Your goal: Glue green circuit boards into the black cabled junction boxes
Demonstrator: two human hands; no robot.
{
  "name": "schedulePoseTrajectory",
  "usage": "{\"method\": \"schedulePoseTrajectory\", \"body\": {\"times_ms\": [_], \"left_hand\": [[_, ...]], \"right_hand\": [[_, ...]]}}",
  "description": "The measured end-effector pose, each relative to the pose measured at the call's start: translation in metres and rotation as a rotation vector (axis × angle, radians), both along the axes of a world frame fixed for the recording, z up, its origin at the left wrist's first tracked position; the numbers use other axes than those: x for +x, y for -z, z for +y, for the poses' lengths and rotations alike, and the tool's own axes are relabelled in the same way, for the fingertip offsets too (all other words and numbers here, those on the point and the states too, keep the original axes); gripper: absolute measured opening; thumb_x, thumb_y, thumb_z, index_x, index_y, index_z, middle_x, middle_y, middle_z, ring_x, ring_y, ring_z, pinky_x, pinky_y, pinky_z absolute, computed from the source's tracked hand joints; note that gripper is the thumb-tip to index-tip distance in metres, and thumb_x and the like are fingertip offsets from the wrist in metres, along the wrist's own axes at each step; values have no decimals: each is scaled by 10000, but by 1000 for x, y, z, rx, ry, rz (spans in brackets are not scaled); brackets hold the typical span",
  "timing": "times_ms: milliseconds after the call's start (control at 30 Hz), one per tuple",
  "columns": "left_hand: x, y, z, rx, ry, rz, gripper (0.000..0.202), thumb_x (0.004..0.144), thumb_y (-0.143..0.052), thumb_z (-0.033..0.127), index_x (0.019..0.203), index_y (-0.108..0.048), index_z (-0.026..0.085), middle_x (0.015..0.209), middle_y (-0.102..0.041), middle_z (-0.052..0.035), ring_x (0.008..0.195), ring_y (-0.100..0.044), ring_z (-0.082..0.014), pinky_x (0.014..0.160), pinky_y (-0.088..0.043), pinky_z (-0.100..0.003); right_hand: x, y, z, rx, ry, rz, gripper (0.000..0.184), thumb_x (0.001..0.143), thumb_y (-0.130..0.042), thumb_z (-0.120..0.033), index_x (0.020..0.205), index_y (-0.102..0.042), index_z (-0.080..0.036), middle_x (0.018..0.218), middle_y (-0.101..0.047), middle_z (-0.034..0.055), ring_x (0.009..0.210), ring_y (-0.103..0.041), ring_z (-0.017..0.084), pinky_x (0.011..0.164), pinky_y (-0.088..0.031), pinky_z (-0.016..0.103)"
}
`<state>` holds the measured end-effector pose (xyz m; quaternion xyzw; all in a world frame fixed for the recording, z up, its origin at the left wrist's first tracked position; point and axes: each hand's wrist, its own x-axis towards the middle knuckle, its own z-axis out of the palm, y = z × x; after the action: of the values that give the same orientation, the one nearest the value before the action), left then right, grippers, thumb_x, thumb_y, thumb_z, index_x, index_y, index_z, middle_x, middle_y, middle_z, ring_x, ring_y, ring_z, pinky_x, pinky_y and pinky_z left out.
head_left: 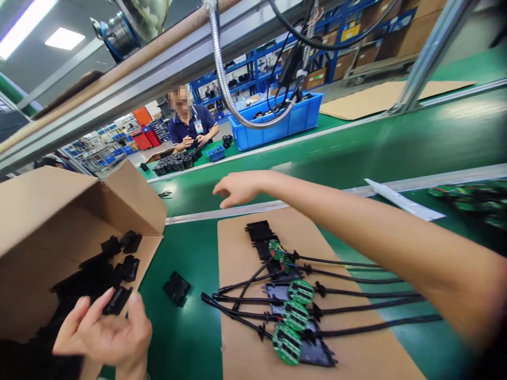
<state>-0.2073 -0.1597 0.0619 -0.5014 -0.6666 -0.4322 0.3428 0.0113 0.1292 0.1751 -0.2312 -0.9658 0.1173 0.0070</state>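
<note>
A small black moulded plastic part (118,302) appeared between the forefinger and thumb of the left hand (106,335), at the mouth of a brown cardboard box (137,203). These fingers were bent and stood apart; whether they gripped the part or merely stood in front of it could not be told. If it was held, a light fingertip hold could let it slip back among the jumbled black plastic pieces (89,277) in the box.

A loose black plastic piece (176,288) lay on the green work surface (190,338) between the box and a flat brown cardboard sheet (237,343); a passing wrist could sweep it aside.

On the sheet, round green circuit boards (299,291) lay close together, some above dark flat plastic housings (319,352). Their black cables (364,293) crossed at the left ends; lifting one could drag a neighbour, strain its joints or scrape its components.

The right hand (238,189) was beyond the sheet, fingers loosely spread, with nothing visible in them. Its forearm passed across the view of the cables; its height was unclear, but if low, a sleeveless elbow could catch them and pull the boards out of line.
</note>
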Motion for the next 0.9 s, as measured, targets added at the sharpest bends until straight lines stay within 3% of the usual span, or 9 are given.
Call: {"method": "schedulePoseTrajectory", "body": {"times_ms": [67,200,267,333,433,567,667,767,900], "left_hand": [[20,-6,31,18,59,11,396,748,-664,286,1109,-547,173,1266,-373,-133,1228,-361,-356,1052,-280,-558],[62,-8,89,-495,500,-64,228,889,-499,301,1077,-572,194,1167,-519,-104,1144,-469,-279,994,-371,-474],[81,0,111,-786,696,-138,253,929,-412,292,1106,-559,186,1171,-561,-105,1132,-497,-254,989,-381,-446],[100,11,125,-1001,815,-190,287,916,-454,337,1131,-560,178,1137,-614,-96,1076,-551,-242,948,-420,-405],[122,24,133,-1140,888,-201,382,777,-669,392,1095,-600,193,967,-679,-48,887,-622,-233,788,-478,-337],[131,28,130,-1184,922,-221,81,845,-572,266,816,-604,197,697,-619,16,644,-579,-167,607,-430,-265],[126,20,129,-1145,928,-252,128,900,-473,211,803,-554,192,747,-594,6,683,-569,-152,627,-430,-255],[121,11,131,-935,916,-200,129,895,-439,136,904,-554,192,840,-556,-21,782,-556,-158,692,-444,-270],[115,3,142,-613,872,96,350,786,-383,-36,944,-593,196,1022,-507,-69,900,-525,-170,760,-449,-299]], "right_hand": [[58,12,-10,-36,22,19,486,821,-639,-322,1261,-593,-121,1133,-681,100,977,-639,248,796,-470,324],[133,51,-43,-128,105,98,263,871,-520,-235,1051,-687,-139,974,-720,77,833,-651,200,703,-455,295],[145,73,-60,-170,150,116,232,875,-476,-196,928,-698,-151,879,-717,63,772,-638,185,676,-440,290],[147,94,-73,-211,184,138,224,874,-457,-187,868,-679,-157,823,-701,54,737,-621,177,664,-430,288],[141,121,-86,-228,227,146,151,833,-527,-230,903,-637,-153,882,-687,81,805,-615,213,695,-429,311],[141,138,-90,-267,249,125,137,810,-541,-191,930,-593,-152,930,-666,104,877,-603,239,734,-424,325],[147,130,-88,-299,261,158,129,865,-432,-145,891,-556,-164,883,-636,74,806,-576,187,711,-419,298],[152,112,-85,-374,252,324,97,874,-445,-177,937,-518,-180,933,-589,53,829,-537,164,726,-417,287],[155,99,-69,-662,167,505,111,790,-551,-201,874,-479,-195,919,-532,14,724,-475,113,636,-396,242]]}}
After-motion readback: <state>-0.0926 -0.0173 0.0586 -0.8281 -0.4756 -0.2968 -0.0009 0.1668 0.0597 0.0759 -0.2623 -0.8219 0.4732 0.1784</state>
